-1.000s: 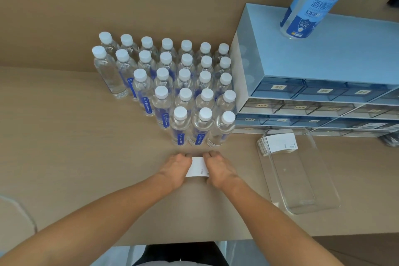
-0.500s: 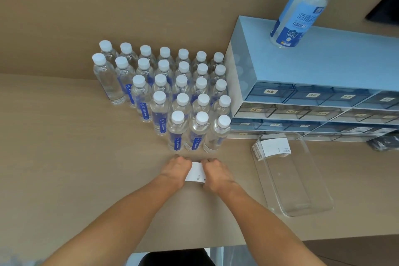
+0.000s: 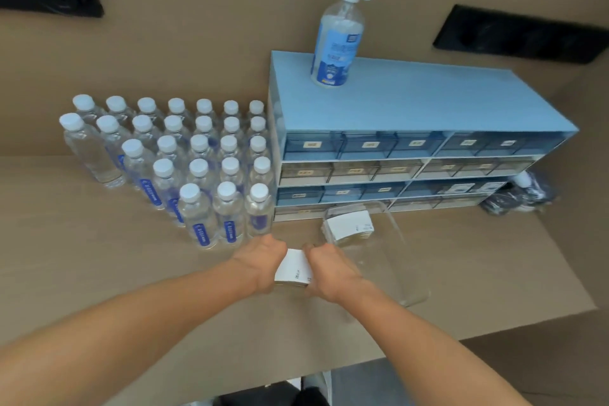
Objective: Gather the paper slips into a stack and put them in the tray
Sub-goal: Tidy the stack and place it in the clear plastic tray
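Water bottles (image 3: 184, 171) stand in rows at left on the counter (image 3: 82, 273). My left hand (image 3: 263, 260) and right hand (image 3: 329, 269) both grip the stack of paper slips (image 3: 294, 268) from either side, just above the counter. Right of them is the clear tray (image 3: 408, 277) with another slip bundle (image 3: 349, 224) at its far end, in front of the blue drawer cabinet (image 3: 412, 105) with a spray bottle (image 3: 336, 46) on top.
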{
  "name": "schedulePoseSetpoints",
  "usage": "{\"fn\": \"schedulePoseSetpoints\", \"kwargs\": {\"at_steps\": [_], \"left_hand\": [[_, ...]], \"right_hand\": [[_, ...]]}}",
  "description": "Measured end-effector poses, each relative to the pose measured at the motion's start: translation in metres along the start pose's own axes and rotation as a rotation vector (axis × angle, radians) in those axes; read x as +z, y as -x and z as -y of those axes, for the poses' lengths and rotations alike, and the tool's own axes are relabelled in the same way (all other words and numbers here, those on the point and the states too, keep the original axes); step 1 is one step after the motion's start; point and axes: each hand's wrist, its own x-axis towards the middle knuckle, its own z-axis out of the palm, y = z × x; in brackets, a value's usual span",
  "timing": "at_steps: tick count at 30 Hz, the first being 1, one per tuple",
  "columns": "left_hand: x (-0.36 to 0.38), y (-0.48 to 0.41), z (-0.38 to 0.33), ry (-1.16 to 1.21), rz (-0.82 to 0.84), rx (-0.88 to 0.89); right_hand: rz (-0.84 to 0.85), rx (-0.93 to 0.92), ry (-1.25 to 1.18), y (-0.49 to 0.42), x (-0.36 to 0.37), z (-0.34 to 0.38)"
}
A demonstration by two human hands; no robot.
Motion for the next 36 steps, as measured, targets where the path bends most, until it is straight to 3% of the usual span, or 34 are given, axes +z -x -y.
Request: {"fn": "schedulePoseSetpoints", "kwargs": {"at_steps": [8, 18, 27, 36], "left_hand": [[-0.032, -0.026, -0.079, -0.061, -0.062, -0.051], [-0.016, -0.073, -0.16, 0.053, -0.066, -0.155], [0.012, -0.098, -0.175, 0.035, -0.042, -0.245], [0.036, -0.119, -0.173, 0.041, 0.007, -0.307]], "right_hand": [[-0.032, -0.093, 0.03, 0.012, -0.039, -0.083], [0.015, -0.203, 0.085, 0.006, -0.041, -0.181], [0.172, -0.26, 0.124, -0.028, -0.023, -0.203], [0.155, -0.329, 0.243, -0.054, 0.004, -0.206]]}}
